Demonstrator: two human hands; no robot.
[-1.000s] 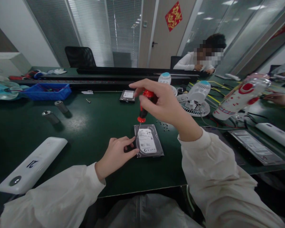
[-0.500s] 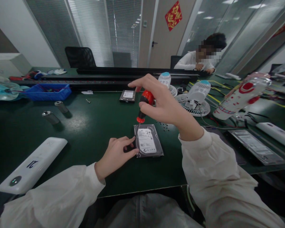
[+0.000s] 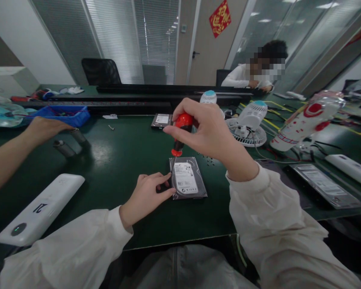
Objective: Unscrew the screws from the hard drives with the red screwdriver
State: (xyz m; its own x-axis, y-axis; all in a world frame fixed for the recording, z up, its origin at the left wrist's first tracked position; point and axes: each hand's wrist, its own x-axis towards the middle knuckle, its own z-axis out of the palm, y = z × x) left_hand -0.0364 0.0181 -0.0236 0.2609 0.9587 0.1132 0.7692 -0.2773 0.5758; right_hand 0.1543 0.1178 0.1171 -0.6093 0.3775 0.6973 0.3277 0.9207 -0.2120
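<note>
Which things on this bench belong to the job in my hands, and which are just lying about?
For the job:
screwdriver, in your right hand
hard drive below it, your left hand at its edge
small dark bits beside it, possibly screws

Apparently lying about:
second hard drive
white device marked 21
white fans
metal cylinders, another person's hand at one

One screwdriver (image 3: 177, 145), red and black, tilted, gripped in the right hand (image 3: 209, 134), shaft reaching the left edge of a labelled hard drive (image 3: 201, 182); left hand (image 3: 146, 196), spread, at the same edge; two metal cylinders (image 3: 64, 149), another person's hand (image 3: 46, 130) at the farther one; blue tray (image 3: 83, 117); two white fans (image 3: 252, 115)
</note>
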